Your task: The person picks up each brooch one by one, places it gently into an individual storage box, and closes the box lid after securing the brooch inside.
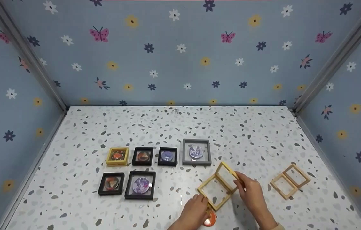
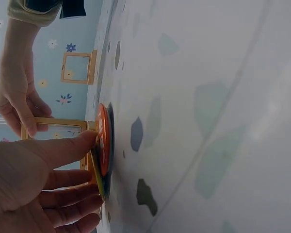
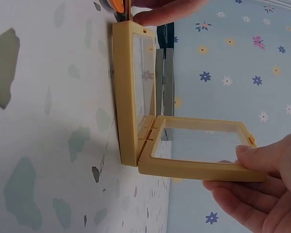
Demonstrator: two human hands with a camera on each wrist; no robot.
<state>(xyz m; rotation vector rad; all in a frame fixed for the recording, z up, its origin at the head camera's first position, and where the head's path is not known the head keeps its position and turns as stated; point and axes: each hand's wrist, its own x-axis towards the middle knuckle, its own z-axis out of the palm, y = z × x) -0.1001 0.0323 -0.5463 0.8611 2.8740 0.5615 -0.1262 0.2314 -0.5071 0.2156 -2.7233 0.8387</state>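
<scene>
A hinged yellow display frame [image 1: 215, 204] with clear film panes stands part open, one half low over the table and the other raised. My right hand [image 1: 251, 193] pinches the raised half, thumb on one face and fingers behind, plainest in the right wrist view. My left hand [image 1: 193, 210] grips the near left side of the lower half; in the left wrist view the thumb [image 2: 70, 150] lies opposite the fingers. Close by the left thumb is a round orange disc [image 1: 210, 219], partly hidden; whether the hand touches it I cannot tell.
To the left stand several closed frames with discs inside: a yellow one [image 1: 117, 156], black ones such as this large frame [image 1: 140, 198], and a grey one [image 1: 197, 164]. An opened tan frame [image 1: 290, 189] lies at the right. Flower-patterned walls [image 1: 180, 64] enclose the speckled table [image 1: 231, 127].
</scene>
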